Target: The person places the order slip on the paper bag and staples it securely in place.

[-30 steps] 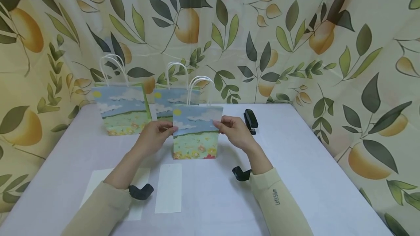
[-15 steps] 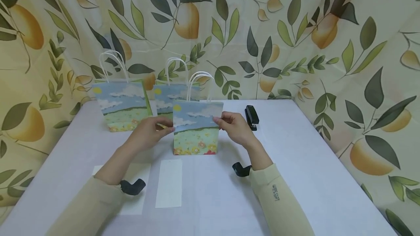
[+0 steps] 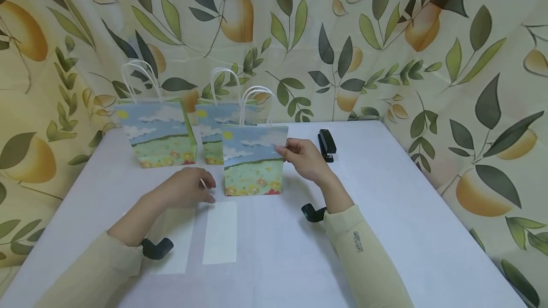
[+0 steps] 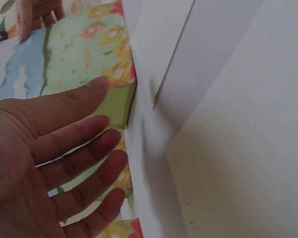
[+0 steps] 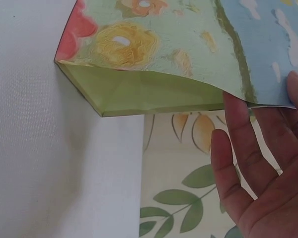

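Observation:
A small paper gift bag [image 3: 252,163], printed with sky, meadow and flowers, stands upright on the white table with its white handles up. My right hand [image 3: 306,158] pinches its right edge, thumb on the front and fingers behind; the bag's green side panel [image 5: 154,91] shows in the right wrist view. To the bag's lower left is my left hand [image 3: 184,189], holding nothing, with its fingers [image 4: 97,151] spread apart in the left wrist view. Its fingertips are at the far end of a narrow white paper strip [image 3: 220,234]. A wider white sheet [image 3: 173,241] lies partly under the left forearm.
Two matching bags stand behind, one at the left [image 3: 158,132] and one [image 3: 210,139] partly hidden by the front bag. A black stapler [image 3: 327,145] lies right of the right hand. A fruit-patterned curtain [image 3: 282,37] hangs behind the table.
My left hand has let go of the front bag's left edge and moved down and left towards the paper strip. The right hand keeps its hold on the bag.

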Motion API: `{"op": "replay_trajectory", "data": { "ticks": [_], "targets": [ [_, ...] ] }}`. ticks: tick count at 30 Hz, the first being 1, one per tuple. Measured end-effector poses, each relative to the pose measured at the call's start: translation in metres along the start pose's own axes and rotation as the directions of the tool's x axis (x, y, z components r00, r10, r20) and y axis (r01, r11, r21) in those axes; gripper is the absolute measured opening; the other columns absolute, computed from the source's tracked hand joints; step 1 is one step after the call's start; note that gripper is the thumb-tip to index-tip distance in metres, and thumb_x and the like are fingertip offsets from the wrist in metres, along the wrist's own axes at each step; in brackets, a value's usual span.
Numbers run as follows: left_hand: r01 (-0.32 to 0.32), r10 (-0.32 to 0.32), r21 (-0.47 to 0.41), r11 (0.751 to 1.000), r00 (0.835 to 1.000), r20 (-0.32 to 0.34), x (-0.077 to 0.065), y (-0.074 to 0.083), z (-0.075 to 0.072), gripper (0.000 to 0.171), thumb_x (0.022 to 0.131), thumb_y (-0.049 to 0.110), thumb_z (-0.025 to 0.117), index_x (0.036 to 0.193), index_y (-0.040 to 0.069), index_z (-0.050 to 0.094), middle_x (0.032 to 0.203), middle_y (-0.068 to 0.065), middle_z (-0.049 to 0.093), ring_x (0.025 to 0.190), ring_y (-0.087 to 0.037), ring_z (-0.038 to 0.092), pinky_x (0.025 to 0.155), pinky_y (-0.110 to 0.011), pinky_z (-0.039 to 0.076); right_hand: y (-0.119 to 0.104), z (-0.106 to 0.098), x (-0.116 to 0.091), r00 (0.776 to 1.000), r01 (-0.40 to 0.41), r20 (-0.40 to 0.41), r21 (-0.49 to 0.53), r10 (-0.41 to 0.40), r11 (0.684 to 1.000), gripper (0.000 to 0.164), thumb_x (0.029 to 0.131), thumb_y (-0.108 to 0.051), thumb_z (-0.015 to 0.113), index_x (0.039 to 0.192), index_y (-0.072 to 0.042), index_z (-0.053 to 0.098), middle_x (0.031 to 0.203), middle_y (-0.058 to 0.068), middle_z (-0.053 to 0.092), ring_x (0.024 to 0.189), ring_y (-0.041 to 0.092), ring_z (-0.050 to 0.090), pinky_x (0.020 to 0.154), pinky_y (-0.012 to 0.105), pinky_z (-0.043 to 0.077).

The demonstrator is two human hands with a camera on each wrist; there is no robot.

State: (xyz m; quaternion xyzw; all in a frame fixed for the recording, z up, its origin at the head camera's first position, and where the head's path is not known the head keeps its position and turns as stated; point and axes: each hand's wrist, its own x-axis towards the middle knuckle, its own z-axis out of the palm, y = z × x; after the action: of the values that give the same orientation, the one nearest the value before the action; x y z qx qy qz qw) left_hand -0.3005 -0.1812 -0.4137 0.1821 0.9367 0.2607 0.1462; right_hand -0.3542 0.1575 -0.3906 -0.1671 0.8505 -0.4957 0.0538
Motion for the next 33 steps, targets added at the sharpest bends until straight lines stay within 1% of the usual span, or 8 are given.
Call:
{"op": "replay_trajectory", "data": {
  "ticks": [3,5,9,13,19,24,29,33],
  "targets": [
    [0.006,-0.008,0.041,0.999,0.999,0.047,-0.002,0.0,0.007,0.035,0.082,0.027,0.089,0.111,0.015,0.073,0.106,0.002,0.07,0.094,-0.016,0.062,0.085,-0.037,0.053,-0.001,0.001,0.0,1.0,-0.004,-0.002,0.006,0.004,1.0,0.027,0.105,-0.033,0.063,0.115,-0.011,0.075,0.105,0.008,0.077,0.099,0.025,0.067,0.093,0.044,0.052],
    [-0.001,-0.004,0.084,0.996,0.998,0.063,-0.002,0.002,0.009,0.036,0.081,0.028,0.09,0.11,0.016,0.072,0.106,0.001,0.067,0.095,-0.017,0.06,0.087,-0.038,0.052,-0.002,0.0,0.001,1.0,-0.006,-0.007,0.008,0.006,1.0,0.026,0.105,-0.032,0.063,0.115,-0.011,0.074,0.105,0.008,0.077,0.098,0.024,0.066,0.092,0.043,0.052],
    [-0.009,-0.003,0.155,0.988,0.997,0.08,-0.003,0.006,0.012,0.035,0.08,0.031,0.091,0.105,0.018,0.07,0.105,0.001,0.063,0.092,-0.017,0.057,0.087,-0.04,0.05,-0.003,0.0,0.001,1.0,0.005,-0.007,0.008,-0.005,1.0,0.027,0.105,-0.033,0.063,0.111,-0.01,0.074,0.102,0.009,0.077,0.097,0.025,0.066,0.091,0.042,0.051],
    [-0.009,-0.007,0.183,0.983,0.996,0.088,-0.004,0.008,0.014,0.033,0.079,0.031,0.09,0.101,0.02,0.068,0.104,0.002,0.059,0.09,-0.017,0.054,0.086,-0.039,0.048,-0.002,0.0,0.001,1.0,0.015,-0.006,0.021,-0.014,1.0,0.027,0.105,-0.033,0.063,0.113,-0.01,0.074,0.103,0.009,0.077,0.097,0.024,0.067,0.092,0.042,0.052],
    [-0.005,-0.009,0.153,0.988,0.996,0.09,-0.006,0.009,0.021,0.03,0.08,0.027,0.09,0.097,0.019,0.068,0.101,0.002,0.056,0.088,-0.017,0.051,0.082,-0.037,0.046,0.0,0.0,-0.001,1.0,0.008,0.009,0.049,-0.008,0.999,0.027,0.105,-0.031,0.063,0.118,-0.009,0.074,0.107,0.009,0.078,0.097,0.025,0.069,0.096,0.047,0.053],
    [0.0,-0.013,0.143,0.99,0.996,0.086,-0.008,0.012,0.025,0.03,0.08,0.024,0.09,0.097,0.017,0.066,0.097,0.002,0.056,0.086,-0.017,0.051,0.08,-0.036,0.045,0.001,0.0,-0.003,1.0,0.001,0.01,0.036,-0.001,0.999,0.027,0.105,-0.031,0.063,0.119,-0.01,0.074,0.107,0.008,0.078,0.097,0.024,0.069,0.096,0.043,0.053],
    [0.0,-0.009,0.119,0.993,0.997,0.074,-0.009,0.015,0.026,0.035,0.079,0.02,0.09,0.097,0.015,0.061,0.09,0.001,0.058,0.081,-0.017,0.052,0.075,-0.035,0.045,0.002,0.0,-0.004,1.0,0.014,0.001,0.031,-0.014,0.999,0.026,0.105,-0.031,0.063,0.115,-0.01,0.075,0.104,0.008,0.078,0.096,0.023,0.069,0.094,0.043,0.052],
    [0.018,-0.024,0.071,0.997,0.996,0.083,-0.011,0.016,0.027,0.036,0.08,0.018,0.09,0.097,0.015,0.058,0.083,0.0,0.058,0.076,-0.016,0.052,0.07,-0.033,0.043,0.002,0.0,-0.004,1.0,0.025,-0.001,0.025,-0.025,0.999,0.025,0.105,-0.032,0.064,0.112,-0.011,0.075,0.1,0.007,0.078,0.095,0.023,0.068,0.094,0.043,0.051]
  ]
}}
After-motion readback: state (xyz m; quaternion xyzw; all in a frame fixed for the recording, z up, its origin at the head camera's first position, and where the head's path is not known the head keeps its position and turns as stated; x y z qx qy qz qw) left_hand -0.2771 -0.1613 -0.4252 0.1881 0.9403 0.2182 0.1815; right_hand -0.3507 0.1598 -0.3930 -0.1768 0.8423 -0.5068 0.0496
